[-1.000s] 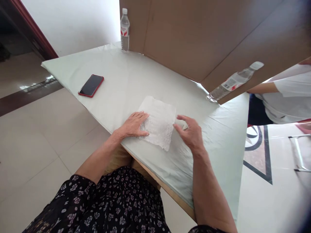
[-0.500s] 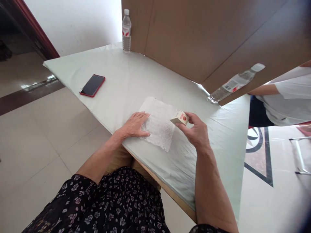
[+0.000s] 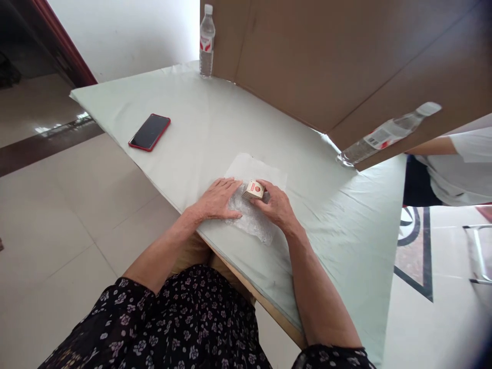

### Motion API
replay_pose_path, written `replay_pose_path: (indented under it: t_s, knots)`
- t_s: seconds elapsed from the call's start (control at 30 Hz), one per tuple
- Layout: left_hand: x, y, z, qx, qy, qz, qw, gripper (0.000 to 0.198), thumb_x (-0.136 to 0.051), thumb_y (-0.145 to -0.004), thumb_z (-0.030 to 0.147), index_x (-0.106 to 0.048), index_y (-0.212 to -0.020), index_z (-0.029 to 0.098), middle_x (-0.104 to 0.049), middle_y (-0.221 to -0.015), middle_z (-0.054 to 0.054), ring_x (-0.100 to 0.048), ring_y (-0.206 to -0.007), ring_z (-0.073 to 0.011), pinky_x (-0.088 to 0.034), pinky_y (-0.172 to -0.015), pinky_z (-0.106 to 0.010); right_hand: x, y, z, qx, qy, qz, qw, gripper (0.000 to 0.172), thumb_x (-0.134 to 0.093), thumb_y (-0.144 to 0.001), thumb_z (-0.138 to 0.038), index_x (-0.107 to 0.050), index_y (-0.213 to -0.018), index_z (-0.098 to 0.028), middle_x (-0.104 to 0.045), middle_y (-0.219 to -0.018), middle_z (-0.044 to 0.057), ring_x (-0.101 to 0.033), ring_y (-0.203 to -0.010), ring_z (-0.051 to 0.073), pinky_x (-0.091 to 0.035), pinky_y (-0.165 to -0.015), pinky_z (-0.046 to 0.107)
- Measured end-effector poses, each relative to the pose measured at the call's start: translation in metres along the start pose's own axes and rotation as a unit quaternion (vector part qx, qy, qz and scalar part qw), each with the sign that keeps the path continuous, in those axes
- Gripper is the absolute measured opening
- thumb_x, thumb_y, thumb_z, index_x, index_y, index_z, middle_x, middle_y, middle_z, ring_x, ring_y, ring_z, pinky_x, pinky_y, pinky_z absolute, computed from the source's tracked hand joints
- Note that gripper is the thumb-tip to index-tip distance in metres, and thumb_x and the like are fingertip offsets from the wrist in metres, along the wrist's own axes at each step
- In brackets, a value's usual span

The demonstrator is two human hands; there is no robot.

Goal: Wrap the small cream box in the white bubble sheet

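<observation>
A small cream cardboard box (image 3: pixel 254 189) with red print is gripped between the thumb and fingers of my right hand (image 3: pixel 275 206). It sits over the middle of a sheet of bubble wrap (image 3: pixel 255 224) spread on the table; whether its base touches the sheet I cannot tell. My left hand (image 3: pixel 220 200) lies with fingers spread on the sheet's left edge, thumb apart, holding nothing. Its fingertips are just left of the box.
The table (image 3: pixel 192 123) has a pale green cloth. A red-edged phone (image 3: pixel 149 132) lies at left. A brown cardboard panel (image 3: pixel 307 56) stands behind, with an upright water bottle (image 3: pixel 206 43) and a tilted one (image 3: pixel 388 134) against it. A person in a white shirt (image 3: pixel 469 171) is at right.
My right hand has moved left with the box, from the right edge of the bubble wrap to over its middle. My left hand has stayed at the sheet's left edge.
</observation>
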State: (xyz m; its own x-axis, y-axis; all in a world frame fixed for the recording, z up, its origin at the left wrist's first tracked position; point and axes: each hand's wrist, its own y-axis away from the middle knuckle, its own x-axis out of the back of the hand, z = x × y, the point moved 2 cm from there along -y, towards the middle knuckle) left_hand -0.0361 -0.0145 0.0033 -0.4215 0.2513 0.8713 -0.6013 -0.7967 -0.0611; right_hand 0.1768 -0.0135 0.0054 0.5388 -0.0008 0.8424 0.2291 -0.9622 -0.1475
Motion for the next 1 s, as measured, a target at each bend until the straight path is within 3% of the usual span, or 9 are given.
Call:
replay_pose_path:
  t_s: [0.23,0.4,0.53,0.67,0.77,0.83,0.93,1.0]
  knots:
    - [-0.004,-0.002,-0.003,-0.015,0.018,0.016,1.0,0.09,-0.073,-0.076,0.048,-0.036,-0.151,0.014,-0.042,-0.157,-0.018,-0.034,-0.149,-0.0355,-0.023,-0.124,-0.05,-0.002,-0.001,-0.001,-0.007,0.002,0.008,1.0,0.051,-0.063,-0.076,-0.033,-0.062,-0.127,-0.024,-0.072,-0.121,0.009,-0.066,-0.103,0.031,-0.049,-0.094,0.05]
    - [0.006,0.013,0.003,-0.043,0.036,0.046,0.997,0.083,-0.072,-0.079,0.046,-0.041,-0.149,0.015,-0.043,-0.156,-0.018,-0.032,-0.15,-0.0352,-0.028,-0.124,-0.051,-0.005,0.002,0.002,0.007,-0.007,0.016,1.0,0.056,-0.062,-0.078,-0.033,-0.058,-0.132,-0.022,-0.067,-0.133,0.011,-0.062,-0.114,0.033,-0.046,-0.1,0.052]
    - [0.019,0.041,0.016,-0.102,-0.039,0.035,0.993,0.067,-0.072,-0.077,0.026,-0.053,-0.141,0.017,-0.041,-0.157,-0.018,-0.027,-0.152,-0.0373,-0.026,-0.124,-0.056,-0.007,0.005,0.004,0.009,-0.013,0.019,1.0,0.066,-0.063,-0.078,-0.032,-0.05,-0.142,-0.021,-0.06,-0.142,0.014,-0.059,-0.122,0.035,-0.044,-0.104,0.054]
    - [0.019,0.051,0.021,-0.117,-0.113,0.031,0.986,0.044,-0.064,-0.079,0.011,-0.066,-0.123,0.016,-0.047,-0.153,-0.019,-0.035,-0.148,-0.0382,-0.028,-0.121,-0.059,-0.004,0.005,0.002,-0.007,-0.038,-0.002,0.999,0.07,-0.064,-0.078,-0.034,-0.047,-0.145,-0.021,-0.059,-0.142,0.014,-0.058,-0.124,0.035,-0.043,-0.105,0.055]
    - [0.013,0.043,0.022,-0.142,-0.113,0.084,0.98,0.02,-0.058,-0.084,0.009,-0.073,-0.094,0.016,-0.059,-0.142,-0.016,-0.048,-0.14,-0.035,-0.036,-0.117,-0.056,0.0,0.006,0.002,-0.021,-0.081,-0.011,0.996,0.071,-0.065,-0.076,-0.033,-0.048,-0.145,-0.023,-0.06,-0.141,0.013,-0.058,-0.124,0.034,-0.043,-0.107,0.054]
    - [0.012,0.034,0.022,-0.147,-0.078,0.136,0.977,0.016,-0.056,-0.085,0.01,-0.071,-0.085,0.016,-0.067,-0.132,-0.014,-0.057,-0.131,-0.0319,-0.043,-0.112,-0.052,0.003,0.007,0.003,-0.027,-0.131,-0.023,0.991,0.072,-0.066,-0.076,-0.033,-0.046,-0.146,-0.025,-0.062,-0.139,0.011,-0.059,-0.125,0.032,-0.043,-0.108,0.053]
    - [0.015,0.019,0.023,-0.101,0.006,0.2,0.974,0.013,-0.057,-0.084,0.013,-0.069,-0.084,0.017,-0.073,-0.12,-0.012,-0.067,-0.115,-0.0269,-0.051,-0.1,-0.045,0.01,0.009,0.007,-0.052,-0.228,-0.044,0.971,0.071,-0.067,-0.08,-0.041,-0.046,-0.146,-0.025,-0.062,-0.138,0.012,-0.059,-0.126,0.03,-0.044,-0.109,0.05]
    - [0.019,0.007,0.023,-0.041,0.068,0.211,0.974,0.011,-0.057,-0.083,0.016,-0.067,-0.083,0.018,-0.075,-0.114,-0.01,-0.07,-0.103,-0.0233,-0.055,-0.088,-0.037,0.02,0.011,0.011,-0.07,-0.29,-0.047,0.953,0.063,-0.063,-0.086,-0.051,-0.051,-0.142,-0.026,-0.062,-0.139,0.011,-0.058,-0.128,0.029,-0.044,-0.11,0.05]
